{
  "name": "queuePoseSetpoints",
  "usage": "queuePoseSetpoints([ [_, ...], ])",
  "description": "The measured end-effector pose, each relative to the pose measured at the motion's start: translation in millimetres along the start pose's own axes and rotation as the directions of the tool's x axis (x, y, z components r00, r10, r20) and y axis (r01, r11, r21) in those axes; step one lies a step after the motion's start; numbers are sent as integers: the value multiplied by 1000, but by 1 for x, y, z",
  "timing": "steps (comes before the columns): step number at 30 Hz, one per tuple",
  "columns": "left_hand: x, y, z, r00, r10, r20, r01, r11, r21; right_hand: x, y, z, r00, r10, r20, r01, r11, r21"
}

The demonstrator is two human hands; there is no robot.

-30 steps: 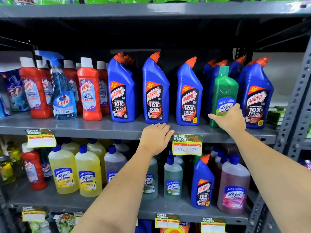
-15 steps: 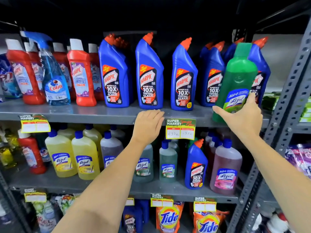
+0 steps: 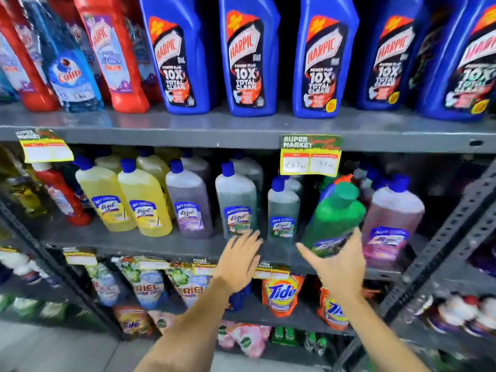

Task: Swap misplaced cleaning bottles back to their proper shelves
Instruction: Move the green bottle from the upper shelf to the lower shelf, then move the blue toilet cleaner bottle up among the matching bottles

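Green bottle (image 3: pixel 335 216), lifted off the upper shelf (image 3: pixel 241 130) a moment ago, now nears the middle shelf (image 3: pixel 134 241), right hand (image 3: pixel 339 267) gripping it; left hand (image 3: pixel 240 257) open.

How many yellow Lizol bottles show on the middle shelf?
2 in front, side by side: left yellow bottle, right yellow bottle. Pale yellowish ones stand behind, partly hidden, so more are likely.

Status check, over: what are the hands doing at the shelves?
Right hand holds green bottle, tilted, at the Lizol shelf. Left hand open, empty. Blue Harpic bottle stands behind the green one.
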State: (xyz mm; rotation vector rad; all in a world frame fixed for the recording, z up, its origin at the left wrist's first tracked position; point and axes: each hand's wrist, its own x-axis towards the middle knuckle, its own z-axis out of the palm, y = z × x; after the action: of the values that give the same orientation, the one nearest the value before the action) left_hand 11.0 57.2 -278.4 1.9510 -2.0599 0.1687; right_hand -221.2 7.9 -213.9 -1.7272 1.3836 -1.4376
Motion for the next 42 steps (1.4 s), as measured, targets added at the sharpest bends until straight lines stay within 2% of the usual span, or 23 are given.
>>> queuePoseSetpoints([
  [3,-10,-15,29,983,21,182,-19,1000,-9,-8,19,39,996,49,74,-44,997,-62],
  [6,-14,-27,44,959,24,281,-41,998,56,-10,30,71,984,128,126,-116,988,-102],
  [8,-14,-34,49,959,41,280,-59,997,58,-9,38,91,978,175,116,-157,976,-150],
  [12,-18,-39,57,977,103,188,-112,993,38,-9,47,118,971,221,89,-198,956,-215],
  [17,-19,-42,61,982,105,159,-101,994,-35,-11,52,130,967,241,82,-212,940,-266],
  [20,-21,-41,61,982,99,164,-95,995,-32,-20,53,126,971,217,96,-193,957,-216],
  [22,-21,-42,60,981,103,162,-99,995,-28,-26,55,115,989,150,8,-147,978,-150],
  [25,-21,-44,58,982,109,157,-107,994,-20,-15,62,87,968,24,-248,-62,987,-147],
  [27,-21,-44,57,981,112,160,-110,994,-22,5,65,72,953,33,-300,-88,982,-170],
  [31,-22,-43,58,980,102,173,-100,995,-23,37,74,62,973,142,-183,-174,969,-174],
  [34,-21,-41,58,979,92,184,-87,996,-34,49,87,61,960,270,-76,-276,958,-75],
  [37,-22,-40,57,975,82,207,-80,997,-18,51,95,60,940,328,-90,-335,939,-78],
  [42,-22,-36,52,949,74,307,-97,993,63,39,87,50,938,321,-130,-336,934,-119],
])
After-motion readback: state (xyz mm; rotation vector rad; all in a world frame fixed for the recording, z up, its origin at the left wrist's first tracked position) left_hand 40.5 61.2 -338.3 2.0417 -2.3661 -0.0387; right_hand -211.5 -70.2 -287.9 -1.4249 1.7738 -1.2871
